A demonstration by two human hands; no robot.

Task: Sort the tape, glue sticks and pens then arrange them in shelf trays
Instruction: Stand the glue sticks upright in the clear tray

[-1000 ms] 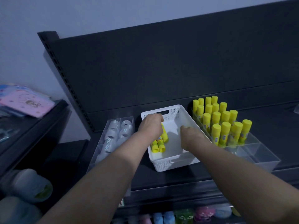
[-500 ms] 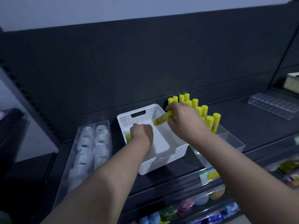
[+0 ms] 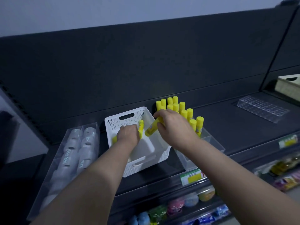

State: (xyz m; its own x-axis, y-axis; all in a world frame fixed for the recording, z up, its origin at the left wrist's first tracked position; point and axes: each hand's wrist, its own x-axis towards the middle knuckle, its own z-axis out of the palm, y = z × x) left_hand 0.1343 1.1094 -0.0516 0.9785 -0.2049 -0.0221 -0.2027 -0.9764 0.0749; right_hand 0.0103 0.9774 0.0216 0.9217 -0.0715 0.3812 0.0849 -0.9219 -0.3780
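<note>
1. Head view shows a dark shelf (image 3: 227, 127) with a white perforated basket (image 3: 146, 166) in the middle of it, and both hands reach to it.
2. Left hand (image 3: 128, 135) is inside the basket, with its fingers curled around a yellow glue stick (image 3: 140, 128) that stands almost upright against the hand.
3. One more yellow stick (image 3: 114, 139) shows at the left side of this hand, low in the basket; I cannot tell if the hand touches it.
4. Right hand (image 3: 175, 127) grips a second glue stick (image 3: 151, 129), which is tilted, with its lower end over the right rim of the basket.
5. Just beside the basket on the right is a clear tray (image 3: 211, 143), and many glue sticks (image 3: 176, 106) stand upright in its back part, partly hidden behind the right hand.
6. Left of the basket, a long clear tray (image 3: 53, 168) holds tape rolls (image 3: 71, 143) in two rows.
7. Far to the right lies a clear holder with a grid of small cells (image 3: 263, 109), well apart from the hands.
8. On the front edge of the shelf there is a green and yellow price label (image 3: 192, 177).
</note>
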